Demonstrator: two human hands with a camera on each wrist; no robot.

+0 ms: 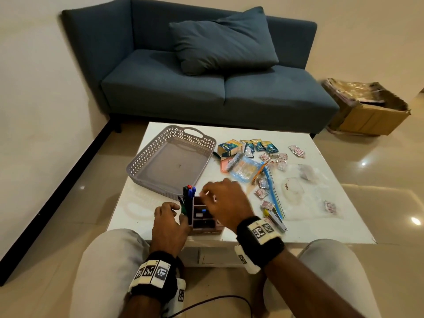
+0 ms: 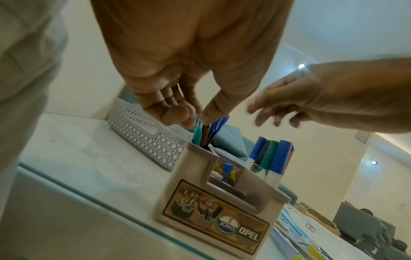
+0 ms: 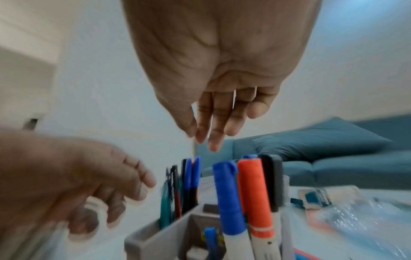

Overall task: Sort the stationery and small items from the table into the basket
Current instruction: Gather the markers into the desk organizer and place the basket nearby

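Left hand hangs over the desk organizer, fingertips pinching the pens in its tall compartment. Right hand hovers above the organizer's markers, fingers straight, holding nothing. Beyond the organizer sits the basket on the table.

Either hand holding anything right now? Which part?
Left hand pinches the top ends of the thin pens standing in the beige plastic desk organiser. Right hand is open, holding nothing.
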